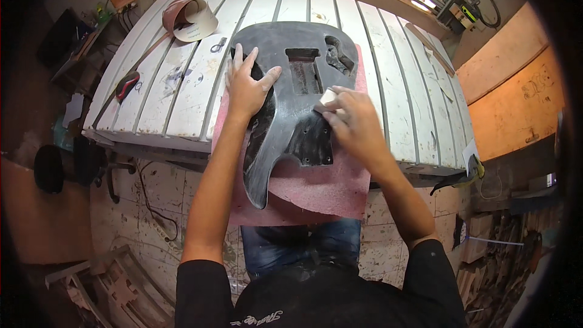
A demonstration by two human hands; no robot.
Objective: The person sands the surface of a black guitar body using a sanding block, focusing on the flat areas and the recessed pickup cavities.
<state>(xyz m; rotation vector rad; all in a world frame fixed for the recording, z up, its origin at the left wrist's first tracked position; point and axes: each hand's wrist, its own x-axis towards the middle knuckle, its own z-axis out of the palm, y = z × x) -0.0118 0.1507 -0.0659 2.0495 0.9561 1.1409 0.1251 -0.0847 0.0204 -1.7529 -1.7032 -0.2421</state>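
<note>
Sanding looks midway: my left hand [248, 88] lies flat and open on the guitar body [291, 109], pinning it to the worktop [182, 85]; my right hand [355, 124] pinches a sanding block [328, 97]. Near patches remain dark.

- A black short-sleeved shirt is worn, with pale script lettering seen on its front.
- Blue jeans are worn.
- Both forearms are left bare.
</note>
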